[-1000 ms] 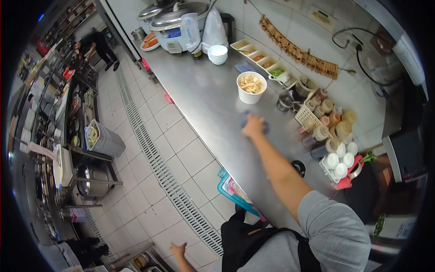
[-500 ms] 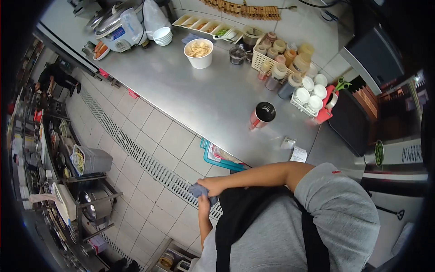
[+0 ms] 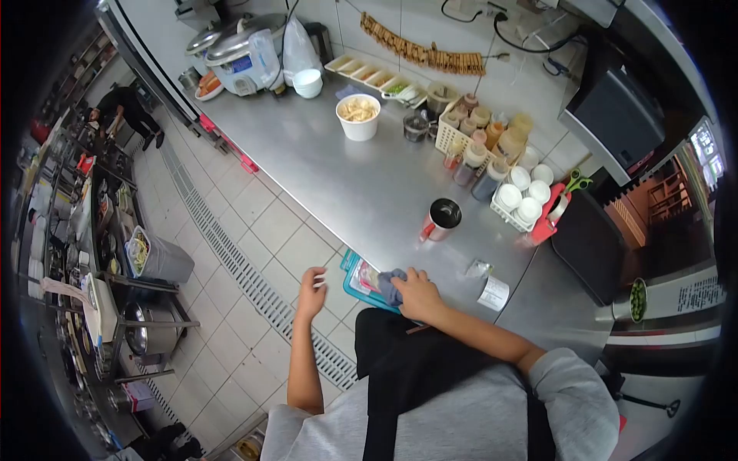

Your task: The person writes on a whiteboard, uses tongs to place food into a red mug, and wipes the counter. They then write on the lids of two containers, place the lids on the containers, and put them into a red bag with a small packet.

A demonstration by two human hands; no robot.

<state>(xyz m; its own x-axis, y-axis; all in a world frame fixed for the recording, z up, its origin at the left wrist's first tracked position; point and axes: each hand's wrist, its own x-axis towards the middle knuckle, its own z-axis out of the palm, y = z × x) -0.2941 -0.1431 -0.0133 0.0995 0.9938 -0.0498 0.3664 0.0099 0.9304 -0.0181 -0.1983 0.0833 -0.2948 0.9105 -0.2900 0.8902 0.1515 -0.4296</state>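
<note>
A grey-blue cloth point(image 3: 390, 286) is bunched under the fingers of my right hand point(image 3: 420, 296) at the near edge of the steel counter point(image 3: 307, 165). My left hand point(image 3: 310, 293) hangs over the tiled floor, fingers loosely bent and apart, holding nothing. Below the counter edge, beside the cloth, a teal tray point(image 3: 352, 278) with packaged items is partly hidden. On the counter beyond my right hand stands a red cup point(image 3: 440, 221) with a dark inside. To its right lie a small clear packet point(image 3: 478, 268) and a white paper slip point(image 3: 493, 293).
A white tub point(image 3: 359, 118) of pale food stands farther back. Sauce bottles fill a cream basket point(image 3: 450, 132), with white cups point(image 3: 520, 201) beside it. Rice cookers point(image 3: 244, 65) are at the far left. Another person point(image 3: 123, 107) bends by the left shelves, across the floor drain point(image 3: 223, 246).
Both hands were together at the cloth. My right hand has carried it right to the counter edge, while my left hand has let go and moved left. The camera view has shifted.
</note>
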